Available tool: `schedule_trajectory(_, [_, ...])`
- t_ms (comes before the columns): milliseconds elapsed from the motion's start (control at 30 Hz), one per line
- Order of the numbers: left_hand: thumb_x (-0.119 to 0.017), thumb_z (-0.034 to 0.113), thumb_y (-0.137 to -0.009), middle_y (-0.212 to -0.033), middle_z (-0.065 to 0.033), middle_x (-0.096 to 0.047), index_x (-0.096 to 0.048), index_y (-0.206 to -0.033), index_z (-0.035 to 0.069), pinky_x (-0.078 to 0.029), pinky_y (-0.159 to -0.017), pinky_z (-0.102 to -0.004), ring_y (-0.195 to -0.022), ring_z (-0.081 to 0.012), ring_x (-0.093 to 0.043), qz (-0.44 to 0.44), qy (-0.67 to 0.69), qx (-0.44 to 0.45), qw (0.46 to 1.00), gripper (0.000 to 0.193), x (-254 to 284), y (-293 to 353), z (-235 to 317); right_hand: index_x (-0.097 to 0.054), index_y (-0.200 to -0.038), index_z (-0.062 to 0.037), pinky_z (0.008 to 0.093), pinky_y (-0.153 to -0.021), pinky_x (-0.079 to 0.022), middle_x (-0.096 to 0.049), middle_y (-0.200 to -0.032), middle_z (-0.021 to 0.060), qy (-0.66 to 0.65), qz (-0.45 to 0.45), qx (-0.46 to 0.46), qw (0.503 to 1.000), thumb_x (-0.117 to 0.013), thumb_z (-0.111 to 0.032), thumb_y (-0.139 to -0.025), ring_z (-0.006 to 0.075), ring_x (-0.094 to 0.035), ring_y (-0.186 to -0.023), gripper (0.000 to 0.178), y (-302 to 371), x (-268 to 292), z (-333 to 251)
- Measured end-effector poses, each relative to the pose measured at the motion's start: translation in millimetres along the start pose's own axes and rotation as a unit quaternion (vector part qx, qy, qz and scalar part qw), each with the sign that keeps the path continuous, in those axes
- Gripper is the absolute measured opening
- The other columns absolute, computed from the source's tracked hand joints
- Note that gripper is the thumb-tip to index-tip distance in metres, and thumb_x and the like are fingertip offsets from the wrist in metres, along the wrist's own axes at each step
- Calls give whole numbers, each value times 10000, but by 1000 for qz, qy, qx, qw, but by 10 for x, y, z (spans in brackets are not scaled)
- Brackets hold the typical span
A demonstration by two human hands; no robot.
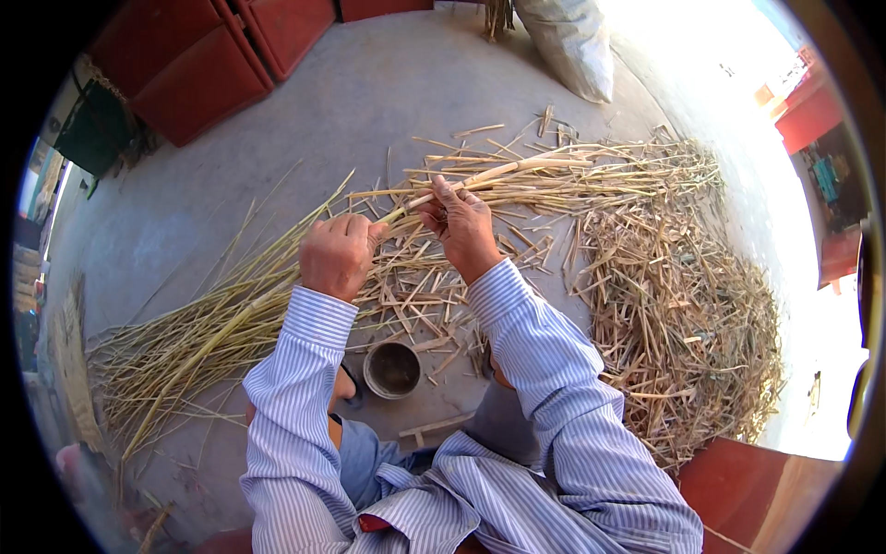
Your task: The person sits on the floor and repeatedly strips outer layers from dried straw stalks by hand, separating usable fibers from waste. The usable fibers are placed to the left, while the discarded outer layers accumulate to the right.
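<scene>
My left hand (337,257) is closed around a long straw-like stalk (398,214), its knuckles facing up. To the right and slightly farther away, my right hand (466,229) pinches the same stalk between thumb and fingers. A pale dry sheath (531,164) stretches out past my right fingers. Below my left hand lies a fan of long yellow-green stalks (203,337), spreading to the lower left. A second layer of cut stalks (637,175) reaches to the right behind my right hand. Dry peelings (406,294) are scattered beneath both hands.
A big heap of dry husks (688,323) covers the floor at right. Between my feet stands a small round bowl (374,380). Red chests (198,83) stand at far left, beside a dark green container (97,129). At the back is a white sack (574,46); a red panel (738,489) is near right.
</scene>
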State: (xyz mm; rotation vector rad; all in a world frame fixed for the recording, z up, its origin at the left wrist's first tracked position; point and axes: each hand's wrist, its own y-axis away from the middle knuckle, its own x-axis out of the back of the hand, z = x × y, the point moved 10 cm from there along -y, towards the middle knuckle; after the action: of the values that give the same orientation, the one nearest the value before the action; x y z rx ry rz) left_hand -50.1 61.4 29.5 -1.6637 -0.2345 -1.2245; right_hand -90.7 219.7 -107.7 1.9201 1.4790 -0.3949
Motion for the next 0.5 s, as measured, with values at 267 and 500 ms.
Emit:
schedule_trajectory(267, [-695,443,-855,-597,-150,-610,-638,-737,-10,-419,-494,-385,-516,-240,-569,-130,271,234,925,472,-95,98,-536,-609,-1095,-22,291,-783,-596,-702,-1012,126,-10,-152,88,984,-618,-179,-954,218,-700,-937,211,162,-386,-347])
schedule_trajectory(500, [-718,428,-856,-547,-18,-503,-612,-690,-18,-346,-485,-280,-559,-73,-432,-198,322,286,880,487,82,214,-753,-603,-1114,-14,314,-799,-593,-702,-1000,135,-24,-173,152,973,-616,-166,-954,256,-697,-948,221,164,-292,-663])
